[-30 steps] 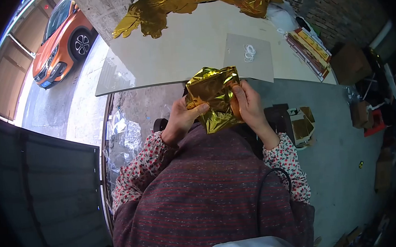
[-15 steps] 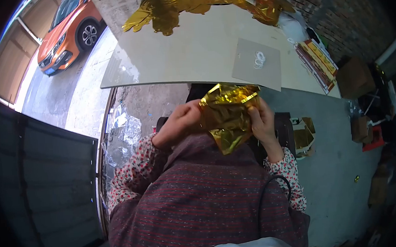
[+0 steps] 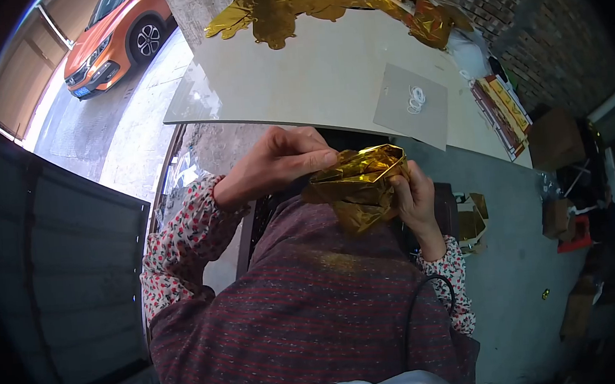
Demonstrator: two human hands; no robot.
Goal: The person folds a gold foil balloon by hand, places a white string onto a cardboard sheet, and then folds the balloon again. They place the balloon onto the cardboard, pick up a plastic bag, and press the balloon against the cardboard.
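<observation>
A crumpled piece of shiny gold foil (image 3: 360, 206) is held over my lap, just off the near edge of the table. Its upper part is folded and stands up like a loose rim, while a thin lower part hangs down. My left hand (image 3: 280, 159) pinches the upper left of the foil between thumb and fingers. On the other side, my right hand (image 3: 416, 197) grips the right edge, thumb in front and fingers curled behind. The fingertips of my left hand are partly hidden by the foil.
On the pale table (image 3: 278, 80) lie flat gold foil shapes (image 3: 274, 23) along the far side. A grey board (image 3: 394, 107) carries a coil of white string (image 3: 416, 100), and printed packets (image 3: 502, 114) lie to its right. An orange car (image 3: 115, 45) stands outside at left.
My left hand has moved up and now pinches the foil's upper edge from above. The foil is tipped and bunched more, with its top rim spread. The view has shifted slightly.
</observation>
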